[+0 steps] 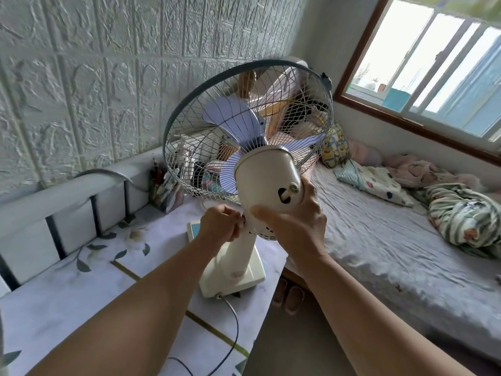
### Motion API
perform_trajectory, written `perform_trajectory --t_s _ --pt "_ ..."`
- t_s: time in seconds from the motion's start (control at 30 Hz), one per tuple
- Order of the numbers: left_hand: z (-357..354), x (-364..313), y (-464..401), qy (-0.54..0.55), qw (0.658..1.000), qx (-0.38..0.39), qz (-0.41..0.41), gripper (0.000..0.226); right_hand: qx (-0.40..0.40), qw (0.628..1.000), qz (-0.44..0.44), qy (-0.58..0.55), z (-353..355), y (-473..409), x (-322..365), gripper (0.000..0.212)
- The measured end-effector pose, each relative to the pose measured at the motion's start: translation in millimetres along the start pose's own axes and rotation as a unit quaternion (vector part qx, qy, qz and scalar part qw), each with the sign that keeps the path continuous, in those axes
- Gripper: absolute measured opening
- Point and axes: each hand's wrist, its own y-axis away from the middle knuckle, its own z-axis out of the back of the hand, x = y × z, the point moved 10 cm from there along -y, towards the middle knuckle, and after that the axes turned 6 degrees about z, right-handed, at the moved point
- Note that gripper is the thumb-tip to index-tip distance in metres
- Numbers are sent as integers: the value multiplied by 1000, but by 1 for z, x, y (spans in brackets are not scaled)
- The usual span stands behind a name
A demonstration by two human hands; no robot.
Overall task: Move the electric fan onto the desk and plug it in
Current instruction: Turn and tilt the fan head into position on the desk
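Observation:
The cream electric fan [267,172] stands on the desk [81,289], its square base near the desk's right edge and its wire cage tilted up and away from me. My right hand [298,218] cups the underside of the motor housing. My left hand [221,223] pinches something small at the neck joint just below the housing. The fan's dark cord [233,329] leaves the base's near corner and curls toward me over the desk. Its plug is out of sight.
A pen holder [162,185] and small clutter sit at the desk's back, behind the cage. A blue-topped flat object [193,230] lies left of the fan's stem. A bed [393,240] with crumpled bedding is on the right, slippers [288,294] on the floor between.

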Motion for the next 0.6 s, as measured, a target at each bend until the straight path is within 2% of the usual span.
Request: perform_trajectory --t_s 0.1,0.2,0.3,0.37,0.43,0.5,0.6 --pt "-8 8 -1 127 989 23 70 15 -1 1000 -3 6 1 -1 -1 92" --pt "-8 -1 0 29 999 34 1 16 -2 1000 -3 7 1 -2 -2 94" --pt "0 -16 3 -115 988 -15 -101 14 -1 1000 -5 5 1 -2 -2 96" --pt "3 -16 0 -136 984 -29 -109 5 4 1000 -6 1 1 -2 -1 97" --pt "0 -10 -1 -89 993 -2 -72 5 8 1000 -6 3 1 -3 -1 96" --pt "-3 -1 -4 3 1000 21 -5 7 7 1000 -5 7 2 -4 0 95" --pt "-9 8 -6 102 991 48 78 13 7 1000 -4 12 1 -5 1 94"
